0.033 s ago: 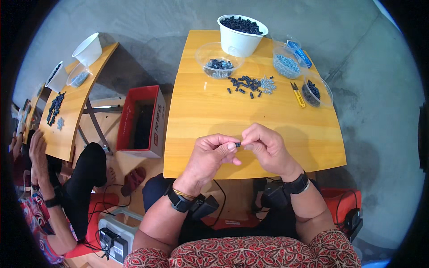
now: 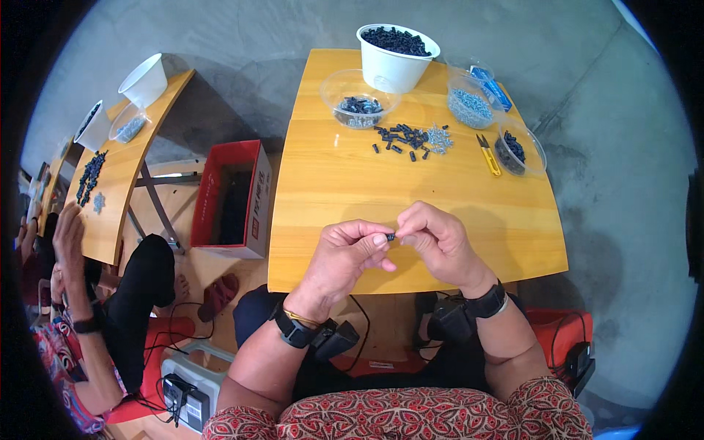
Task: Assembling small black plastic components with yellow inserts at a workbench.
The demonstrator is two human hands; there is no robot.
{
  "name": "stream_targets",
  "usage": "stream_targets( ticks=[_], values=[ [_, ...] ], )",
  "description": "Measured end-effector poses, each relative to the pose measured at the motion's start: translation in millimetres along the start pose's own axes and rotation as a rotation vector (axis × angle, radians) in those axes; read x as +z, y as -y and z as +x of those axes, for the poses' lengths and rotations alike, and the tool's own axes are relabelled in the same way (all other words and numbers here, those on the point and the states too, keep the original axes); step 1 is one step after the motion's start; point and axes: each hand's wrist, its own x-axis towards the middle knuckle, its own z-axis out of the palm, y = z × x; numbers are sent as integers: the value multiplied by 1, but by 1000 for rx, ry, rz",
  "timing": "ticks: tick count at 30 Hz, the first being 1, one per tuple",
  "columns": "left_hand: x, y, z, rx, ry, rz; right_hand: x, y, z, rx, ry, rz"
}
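Over the near edge of the yellow wooden table (image 2: 330, 191), my left hand (image 2: 341, 257) pinches a small black plastic piece (image 2: 390, 237) between thumb and fingers. My right hand (image 2: 436, 242) meets it from the other side, thumb and forefinger pressed together at the piece's end. Whatever sits in that right pinch is too small and covered to make out. Farther back on the tabletop lies a loose heap of similar black pieces (image 2: 405, 136). Touching its right side is a small pile of silvery screw-like bits (image 2: 440, 139).
At the back stand a white bucket (image 2: 396, 70) of black pieces and see-through bowls of mixed parts (image 2: 359, 110), silvery bits (image 2: 471, 108) and black pieces (image 2: 512, 150). Yellow-handled snips (image 2: 489, 155) lie rightward. A red box (image 2: 246, 198) stands left, near a co-worker's hand (image 2: 70, 238).
My hands and the black piece stay in place. At the left, the co-worker's hand has shifted slightly up and to the right.
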Motion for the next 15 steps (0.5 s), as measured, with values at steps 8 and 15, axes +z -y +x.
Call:
stream_targets(
  ticks=[8,15],
  values=[
    [-2,-2,1,-7,4,-30,5,-3,-3,76,-96,210],
    [2,-3,1,-22,-3,-19,4,-5,-4,85,-62,156]
  ],
)
